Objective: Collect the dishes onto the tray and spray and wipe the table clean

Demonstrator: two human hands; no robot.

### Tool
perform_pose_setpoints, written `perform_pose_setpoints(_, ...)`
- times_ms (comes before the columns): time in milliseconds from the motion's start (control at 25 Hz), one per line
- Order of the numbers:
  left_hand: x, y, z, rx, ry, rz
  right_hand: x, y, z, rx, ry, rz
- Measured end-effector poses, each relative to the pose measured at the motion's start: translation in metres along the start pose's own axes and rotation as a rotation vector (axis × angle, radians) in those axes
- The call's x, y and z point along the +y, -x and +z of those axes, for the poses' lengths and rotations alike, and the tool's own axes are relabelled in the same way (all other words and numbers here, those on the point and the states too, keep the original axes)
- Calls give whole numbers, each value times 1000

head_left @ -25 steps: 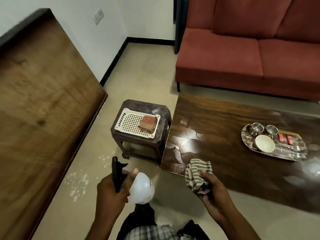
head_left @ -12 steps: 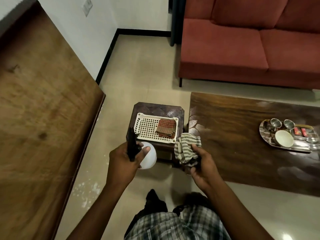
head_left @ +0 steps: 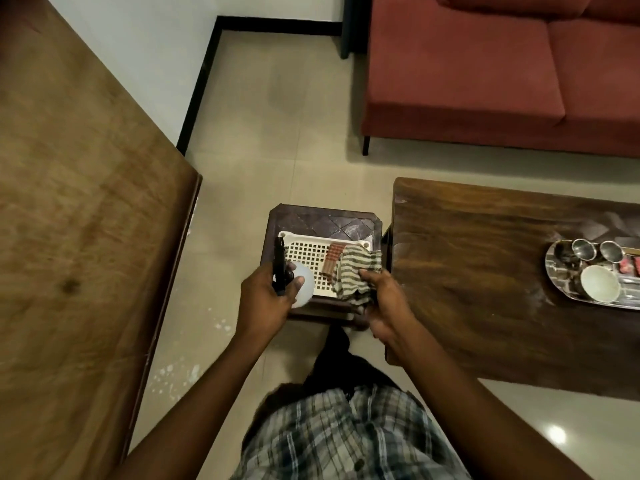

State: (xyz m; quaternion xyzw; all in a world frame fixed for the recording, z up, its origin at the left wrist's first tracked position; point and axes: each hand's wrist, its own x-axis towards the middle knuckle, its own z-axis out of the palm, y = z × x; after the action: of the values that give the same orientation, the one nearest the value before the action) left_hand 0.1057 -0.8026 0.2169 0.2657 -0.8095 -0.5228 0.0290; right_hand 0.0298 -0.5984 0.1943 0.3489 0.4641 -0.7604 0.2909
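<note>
The steel tray (head_left: 555, 273) on the table (head_left: 485, 271) holds a white bowl (head_left: 599, 284) and two steel cups (head_left: 583, 249), well to the right of the hands. The left hand (head_left: 265, 301) grips the spray bottle (head_left: 302, 285) and the right hand (head_left: 388, 303) grips the striped cloth (head_left: 356, 271), both over a white basket (head_left: 308, 249) holding a folded cloth (head_left: 333, 259).

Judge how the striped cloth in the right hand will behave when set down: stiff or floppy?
Probably floppy: the striped cloth bunches and droops in folds from the right hand. Likely light, as one hand carries it. It should slump, not roll, on the white basket.
</note>
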Motion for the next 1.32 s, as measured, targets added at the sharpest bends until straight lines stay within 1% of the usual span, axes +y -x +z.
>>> perform_pose_setpoints(80, -9, -26, 14, -12, -12, -4, 1, -36, 8, 65, 28, 61)
perform_pose_setpoints(200, -28, -62, 35, -74, -73, 4, 7, -88, 18, 142, 78, 136)
perform_pose_setpoints(280, -41, -81, 45, -106, -121, 6, 13, -117, 23, 171, 115, 172)
perform_pose_setpoints(400, -70, -109, 55, -153, -150, -23, 24, -161, 29, 183, 149, 176)
perform_pose_setpoints(520, -97, -129, 62, -142, -175, -45, 37, -194, 32, 191, 199, 180)
perform_pose_setpoints(680, -115, -138, 69, -172, -176, -18, 51, -211, 14, 281, 246, 148)
perform_pose_setpoints(720, -117, -139, 70, -178, -191, -26, 52, -210, 10, 305, 256, 124)
perform_pose_setpoints(800, -114, -134, 65, -204, -241, -47, 48, -197, 7, 353, 356, 47)
perform_pose_setpoints(880, -104, -125, 51, -255, -300, -62, 37, -173, 8, 397, 535, -34)
perform_pose_setpoints(960, -90, -121, 32, -226, -354, -45, 25, -146, 14, 429, 774, -131)
perform_pose_setpoints(1040, -65, -124, 14, -152, -410, -36, 11, -121, 24, 403, 945, -229)
perform_pose_setpoints(1120, -24, -140, -3, -82, -429, 60, -17, -102, 44, 325, 1047, -339)
perform_pose_setpoints(1240, 45, -173, -28, -31, -453, 316, -66, -77, 80, 208, 1192, -522)
perform_pose_setpoints(1320, 96, -194, -36, 57, -461, 419, -108, -64, 109, 203, 1278, -681)
